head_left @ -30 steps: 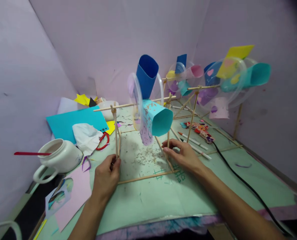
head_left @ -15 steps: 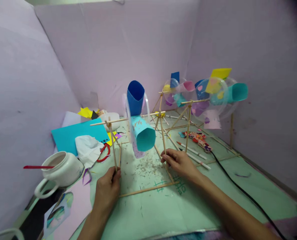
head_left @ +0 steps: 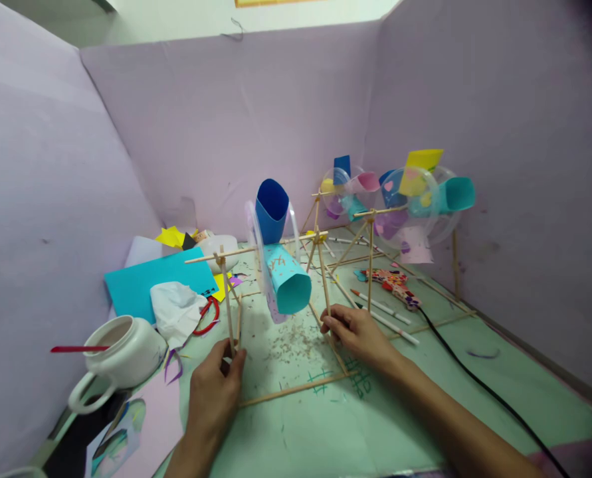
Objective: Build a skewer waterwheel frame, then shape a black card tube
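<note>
A wooden stick frame (head_left: 296,390) stands on the table before me, with a horizontal stick axle (head_left: 216,255) resting across its two uprights. On the axle sits a wheel of clear plastic discs (head_left: 252,229), holding a dark blue paper cup (head_left: 272,211) at the top and a turquoise paper cup (head_left: 292,282) facing me. My left hand (head_left: 216,385) pinches the left upright stick near its foot. My right hand (head_left: 355,332) has its fingers closed round the right-hand stick, low down. Fingertips of both hands are partly hidden.
Two similar wheels on stick frames, a near one (head_left: 428,199) and a far one (head_left: 343,189), stand at the right. A white pot (head_left: 126,352), tissue (head_left: 173,312), red-handled scissors (head_left: 208,317) and turquoise paper (head_left: 141,285) lie left. A glue gun (head_left: 395,285) trails a black cord (head_left: 475,372).
The view has tilted up slightly, so most things sit lower in the picture. Both hands keep their hold on the frame, and the wheel looks much the same.
</note>
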A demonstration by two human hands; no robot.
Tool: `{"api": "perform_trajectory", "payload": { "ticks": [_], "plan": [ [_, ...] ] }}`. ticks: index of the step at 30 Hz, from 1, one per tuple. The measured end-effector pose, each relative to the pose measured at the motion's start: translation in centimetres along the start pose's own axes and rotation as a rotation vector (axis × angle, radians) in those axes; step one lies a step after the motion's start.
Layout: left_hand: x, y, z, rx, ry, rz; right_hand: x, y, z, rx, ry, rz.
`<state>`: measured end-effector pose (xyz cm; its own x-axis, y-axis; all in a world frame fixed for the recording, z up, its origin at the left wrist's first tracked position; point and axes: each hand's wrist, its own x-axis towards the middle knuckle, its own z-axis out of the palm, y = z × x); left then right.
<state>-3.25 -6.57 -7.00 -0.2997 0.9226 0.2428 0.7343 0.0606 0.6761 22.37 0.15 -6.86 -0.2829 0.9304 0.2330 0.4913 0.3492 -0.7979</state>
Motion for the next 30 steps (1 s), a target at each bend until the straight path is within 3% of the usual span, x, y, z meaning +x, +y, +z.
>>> {"api": "perform_trajectory", "payload": {
  "ticks": [5, 8, 12, 15, 19, 24, 30],
  "plan": [
    [1.4, 2.7, -1.6, 0.009, 0.503, 0.093, -0.1, -0.3, -0.2, -0.011, -0.006, 0.004],
    [3.4, 5.1, -3.7, 0.016, 0.68, 0.169, -0.1, -0.3, -0.3, -0.014, -0.006, 0.003],
    [6.1, 8.0, -5.4, 0.099, 0.632, 0.245, -0.2, -0.4, -0.3, -0.009, -0.012, 0.007],
    [7.1, 9.6, -5.2, 0.134, 0.575, 0.268, -0.1, -0.5, -0.2, -0.001, -0.02, 0.006],
    [7.4, 11.0, -4.6, 0.198, 0.523, 0.182, 0.0, -0.3, -0.2, 0.006, -0.021, -0.007],
    [8.3, 10.9, -4.3, 0.271, 0.531, 0.155, -0.1, 0.1, -0.1, 0.017, -0.018, -0.016],
    [8.8, 10.2, -4.2, 0.228, 0.582, 0.235, -0.2, -0.3, -0.2, 0.011, -0.019, -0.011]
  ]
}}
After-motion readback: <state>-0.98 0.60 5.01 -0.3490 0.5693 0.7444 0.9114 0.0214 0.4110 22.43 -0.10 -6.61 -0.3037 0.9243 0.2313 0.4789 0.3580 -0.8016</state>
